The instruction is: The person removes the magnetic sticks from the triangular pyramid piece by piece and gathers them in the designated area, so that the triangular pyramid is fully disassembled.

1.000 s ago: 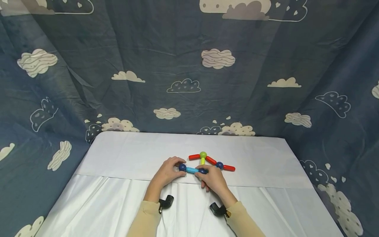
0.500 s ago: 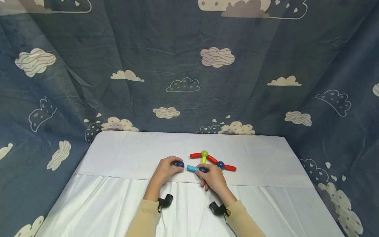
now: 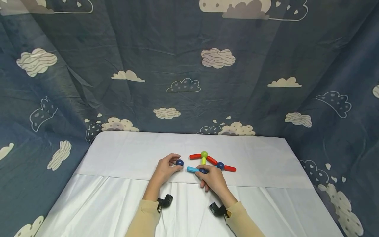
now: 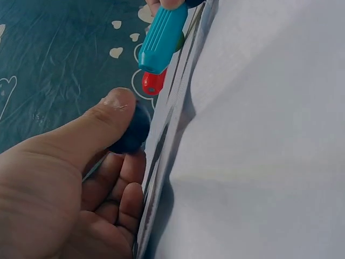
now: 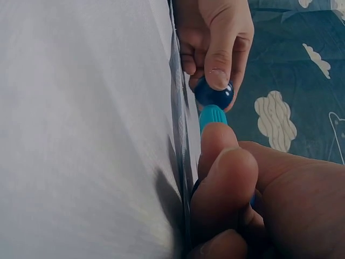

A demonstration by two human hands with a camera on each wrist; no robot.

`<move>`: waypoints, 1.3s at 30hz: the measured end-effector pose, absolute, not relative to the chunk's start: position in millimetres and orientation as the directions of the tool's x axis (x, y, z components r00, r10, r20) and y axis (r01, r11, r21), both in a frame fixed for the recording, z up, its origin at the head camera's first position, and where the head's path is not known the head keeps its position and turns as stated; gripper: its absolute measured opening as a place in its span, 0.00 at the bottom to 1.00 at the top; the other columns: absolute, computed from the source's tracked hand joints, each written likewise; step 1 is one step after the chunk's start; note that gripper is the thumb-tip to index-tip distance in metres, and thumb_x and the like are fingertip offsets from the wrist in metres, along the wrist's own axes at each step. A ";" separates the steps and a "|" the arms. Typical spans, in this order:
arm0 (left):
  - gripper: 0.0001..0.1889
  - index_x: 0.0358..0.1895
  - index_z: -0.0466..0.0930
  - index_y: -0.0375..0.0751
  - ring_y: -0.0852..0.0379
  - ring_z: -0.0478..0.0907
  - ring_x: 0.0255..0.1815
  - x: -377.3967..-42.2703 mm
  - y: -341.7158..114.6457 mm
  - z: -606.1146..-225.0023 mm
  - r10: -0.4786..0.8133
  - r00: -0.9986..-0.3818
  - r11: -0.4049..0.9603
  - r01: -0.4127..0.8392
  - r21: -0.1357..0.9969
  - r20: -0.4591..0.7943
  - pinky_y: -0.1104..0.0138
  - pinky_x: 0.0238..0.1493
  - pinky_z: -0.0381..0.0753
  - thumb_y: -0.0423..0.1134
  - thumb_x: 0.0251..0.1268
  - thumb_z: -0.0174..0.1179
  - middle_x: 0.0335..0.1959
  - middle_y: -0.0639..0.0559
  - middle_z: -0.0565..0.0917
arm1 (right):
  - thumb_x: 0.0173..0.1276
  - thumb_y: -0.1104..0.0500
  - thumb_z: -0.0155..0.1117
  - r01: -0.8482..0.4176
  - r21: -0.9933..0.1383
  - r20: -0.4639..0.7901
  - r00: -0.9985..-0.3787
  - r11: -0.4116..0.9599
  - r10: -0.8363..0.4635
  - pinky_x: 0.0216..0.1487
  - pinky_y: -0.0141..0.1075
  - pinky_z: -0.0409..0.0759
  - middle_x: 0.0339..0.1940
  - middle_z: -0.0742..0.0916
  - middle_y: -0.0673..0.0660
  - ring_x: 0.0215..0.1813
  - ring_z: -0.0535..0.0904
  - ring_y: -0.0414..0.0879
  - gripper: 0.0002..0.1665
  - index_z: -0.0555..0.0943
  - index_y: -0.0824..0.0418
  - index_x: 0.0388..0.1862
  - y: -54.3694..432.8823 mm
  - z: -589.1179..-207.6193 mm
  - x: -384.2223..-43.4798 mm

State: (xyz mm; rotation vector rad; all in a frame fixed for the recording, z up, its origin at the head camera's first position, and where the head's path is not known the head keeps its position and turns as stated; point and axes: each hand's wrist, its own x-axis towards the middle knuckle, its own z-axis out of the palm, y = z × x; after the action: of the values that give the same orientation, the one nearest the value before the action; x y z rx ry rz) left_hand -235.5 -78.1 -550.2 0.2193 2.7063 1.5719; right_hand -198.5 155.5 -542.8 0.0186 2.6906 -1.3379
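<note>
Between thumb and fingers my left hand [image 3: 165, 167] pinches a dark blue ball [image 3: 179, 162], held apart from the light blue ribbed rod [image 3: 192, 169]. My right hand [image 3: 214, 177] grips a second dark blue ball [image 3: 203, 171], which sits at the right end of that rod. In the left wrist view the rod [image 4: 163, 40] points toward the left hand's ball [image 4: 135, 129]. Behind the right hand lies a joined chain: a green ball [image 3: 204, 154], a yellow-green rod [image 3: 203, 161], red rods [image 3: 211, 160] and another dark blue ball [image 3: 220, 165]. Fingers hide the yellow-green rod's near end.
A white cloth [image 3: 127, 154] covers the table, with a fold line across it. Dark blue curtain [image 3: 142, 98] printed with clouds hangs behind and at both sides. Black wrist cameras [image 3: 217, 209] sit at both cuffs.
The left hand's ball has come off the left end of the light blue rod and moved left and slightly away. My right hand has stayed nearly in place with the rod.
</note>
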 end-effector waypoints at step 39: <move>0.22 0.64 0.82 0.37 0.59 0.79 0.51 -283.0 -193.7 -507.9 -0.405 -0.904 0.257 0.033 0.966 0.139 0.77 0.49 0.72 0.41 0.70 0.70 0.58 0.37 0.86 | 0.73 0.52 0.74 0.066 -0.820 -0.125 -0.990 0.568 -0.066 0.16 0.28 0.72 0.11 0.82 0.51 0.08 0.74 0.40 0.19 0.87 0.54 0.60 157.3 -544.8 -196.8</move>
State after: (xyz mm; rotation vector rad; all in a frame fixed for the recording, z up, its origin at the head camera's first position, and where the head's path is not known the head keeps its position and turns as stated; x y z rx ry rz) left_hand -283.0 -193.7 -507.9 -0.4300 2.7545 2.1326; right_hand -196.8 157.3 -544.8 -0.0004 2.6547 -1.3971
